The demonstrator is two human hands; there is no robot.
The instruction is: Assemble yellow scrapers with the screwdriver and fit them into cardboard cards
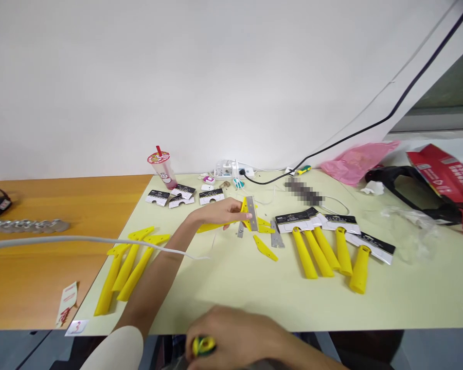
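Note:
My left hand [219, 210] is closed around a yellow scraper [213, 226], whose grey metal blade [251, 214] stands upright beyond the fingers. Low at the front edge, my right hand [231, 334] is wrapped round a screwdriver [203, 346]; only the yellow and dark green butt of its handle shows, and its tip is hidden. Just past the left hand lie a loose yellow plate [265, 248], another grey blade [277, 235] and small metal bits [241, 229]. On the left, several yellow scraper handles with wide heads [133, 262] rest together.
Yellow tube handles [304, 254] lie by black-and-white cards [293, 221] on the right. More cards [211, 196], a drink cup [164, 172] and a power strip [231, 169] stand behind. A pink bag [357, 162] and red box [445, 174] are back right. A white cable [100, 239] crosses the left foreground.

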